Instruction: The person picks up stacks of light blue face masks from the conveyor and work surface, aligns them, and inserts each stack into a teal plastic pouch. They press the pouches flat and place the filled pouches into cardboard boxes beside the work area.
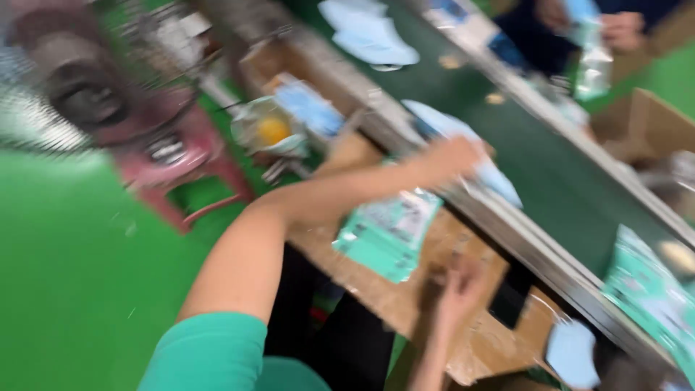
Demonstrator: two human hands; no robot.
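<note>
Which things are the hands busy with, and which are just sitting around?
Busy with:
- left hand reaching the pale blue masks by the green belt
- right hand over the cardboard board
- teal packets

Sitting around:
- red stool
- bag with something yellow

— How's my feed looking?
— I get bright, even light with hardly any shadow. Heavy motion blur smears everything; my left hand is soft, and the fan far to its left streaks worst.
</note>
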